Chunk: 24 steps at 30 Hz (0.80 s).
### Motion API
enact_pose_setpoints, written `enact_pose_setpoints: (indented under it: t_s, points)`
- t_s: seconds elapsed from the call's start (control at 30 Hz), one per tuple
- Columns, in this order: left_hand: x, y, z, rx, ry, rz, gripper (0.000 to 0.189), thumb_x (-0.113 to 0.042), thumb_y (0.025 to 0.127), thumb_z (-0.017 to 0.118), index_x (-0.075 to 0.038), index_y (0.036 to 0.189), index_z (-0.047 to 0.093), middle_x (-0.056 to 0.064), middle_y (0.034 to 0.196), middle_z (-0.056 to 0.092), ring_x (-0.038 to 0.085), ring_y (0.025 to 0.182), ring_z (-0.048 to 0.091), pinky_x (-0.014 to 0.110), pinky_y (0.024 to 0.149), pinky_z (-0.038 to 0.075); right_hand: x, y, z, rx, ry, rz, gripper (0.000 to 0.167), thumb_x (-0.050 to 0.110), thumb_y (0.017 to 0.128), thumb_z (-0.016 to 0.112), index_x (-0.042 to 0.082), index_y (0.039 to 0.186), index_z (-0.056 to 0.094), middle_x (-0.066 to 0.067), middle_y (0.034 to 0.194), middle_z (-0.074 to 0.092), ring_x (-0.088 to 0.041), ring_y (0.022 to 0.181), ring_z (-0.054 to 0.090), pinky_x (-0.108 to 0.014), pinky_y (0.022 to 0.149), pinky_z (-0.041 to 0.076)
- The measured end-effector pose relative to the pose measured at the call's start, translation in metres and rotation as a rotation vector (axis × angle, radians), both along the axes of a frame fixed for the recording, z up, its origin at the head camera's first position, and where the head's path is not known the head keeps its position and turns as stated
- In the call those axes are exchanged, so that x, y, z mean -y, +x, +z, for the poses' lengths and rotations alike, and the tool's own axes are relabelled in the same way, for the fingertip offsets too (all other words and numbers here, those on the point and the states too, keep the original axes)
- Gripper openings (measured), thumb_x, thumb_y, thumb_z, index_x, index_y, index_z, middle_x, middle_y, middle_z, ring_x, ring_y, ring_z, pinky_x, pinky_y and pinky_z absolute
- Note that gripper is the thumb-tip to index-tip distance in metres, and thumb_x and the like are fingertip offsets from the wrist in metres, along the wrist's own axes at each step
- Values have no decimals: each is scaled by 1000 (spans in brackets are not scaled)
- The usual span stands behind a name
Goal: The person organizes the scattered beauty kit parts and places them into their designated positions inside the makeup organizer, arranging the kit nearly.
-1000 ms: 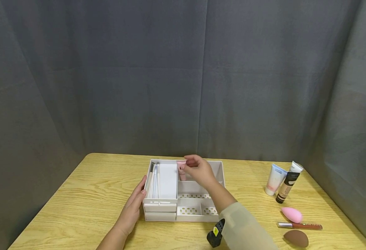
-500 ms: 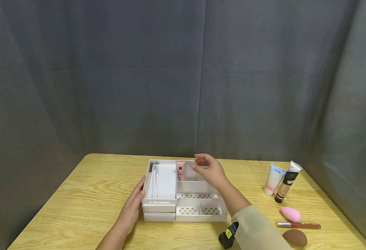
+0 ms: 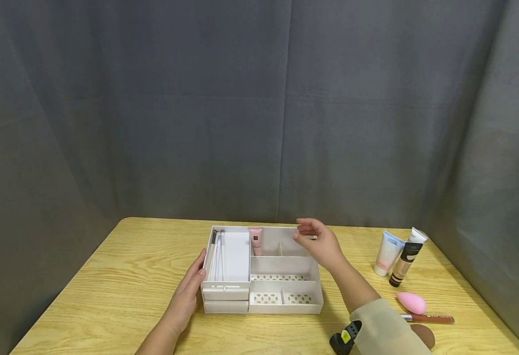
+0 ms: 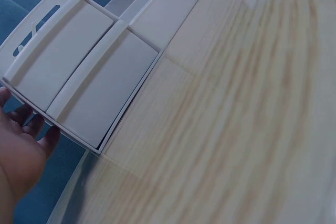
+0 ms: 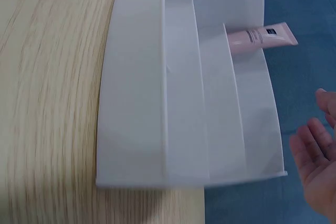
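Observation:
A white desktop organizer point(image 3: 286, 309) with drawers and compartments stands on the table. My left hand point(image 3: 186, 296) rests along its left side wall; in the left wrist view the fingertips touch that wall beside the two drawers point(image 4: 97, 80). Several makeup brushes point(image 3: 217, 256) lie in the top left tray. A pink squeeze tube point(image 3: 257, 241) stands upright in the back left compartment, and the right wrist view shows the tube point(image 5: 265, 37) leaning out over the divider. Over the organizer's back right corner is my right hand point(image 3: 323, 244), holding nothing, fingers loosely bent and apart from the tube.
To the right stand a white-and-blue tube point(image 3: 389, 254), a beige tube with a black end point(image 3: 404, 266) and a white tube point(image 3: 419, 235). Nearer lie a pink makeup sponge point(image 3: 412, 302), a lip gloss tube point(image 3: 434, 319) and a brown sponge point(image 3: 424, 335). Grey curtains point(image 3: 197, 123) surround the table.
My right hand has let go of the pink tube and moved right across the organizer's back compartments. The tube stays in its compartment. My left hand has kept its place.

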<state>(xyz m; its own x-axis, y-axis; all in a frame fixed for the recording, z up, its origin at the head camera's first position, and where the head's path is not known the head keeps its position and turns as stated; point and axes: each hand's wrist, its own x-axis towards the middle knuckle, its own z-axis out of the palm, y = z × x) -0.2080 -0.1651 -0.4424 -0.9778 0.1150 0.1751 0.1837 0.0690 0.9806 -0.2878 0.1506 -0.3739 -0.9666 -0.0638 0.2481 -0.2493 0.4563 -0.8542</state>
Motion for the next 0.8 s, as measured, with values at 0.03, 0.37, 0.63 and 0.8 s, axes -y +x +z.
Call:
enact_pose_setpoints:
  t_s: [0.03, 0.37, 0.63, 0.8]
  points:
    - [0, 0, 0, 0, -1, 0, 58, -33, 107, 31, -11, 158, 16, 13, 165, 11, 36, 152, 5, 55, 123, 6, -4, 1, 0, -3, 6, -10, 39, 17, 91, 70, 7, 128, 60, -16, 121, 65, -30, 114, 61, -34, 90, 56]
    - [0, 0, 1, 16, -4, -1, 58, -34, 107, 30, -12, 158, 15, 12, 166, 10, 35, 153, 4, 53, 124, 6, -45, 7, 6, -22, 28, -95, 39, 18, 92, 68, 7, 128, 60, -17, 122, 64, -29, 113, 60, -19, 80, 51]
    - [1, 0, 2, 23, -2, -7, 58, -34, 107, 30, -13, 158, 15, 11, 166, 9, 34, 153, 3, 53, 124, 5, -71, 21, 16, -32, 98, -135, 44, 28, 94, 66, 7, 132, 57, -14, 125, 64, -15, 111, 59, -15, 86, 47]
    - [0, 0, 0, 18, 3, -8, 58, -34, 107, 30, -13, 158, 15, 11, 166, 9, 35, 153, 3, 55, 123, 5, -86, 29, 20, -55, 117, -172, 45, 29, 95, 65, 7, 132, 57, -15, 125, 63, 10, 98, 52, -8, 83, 46]
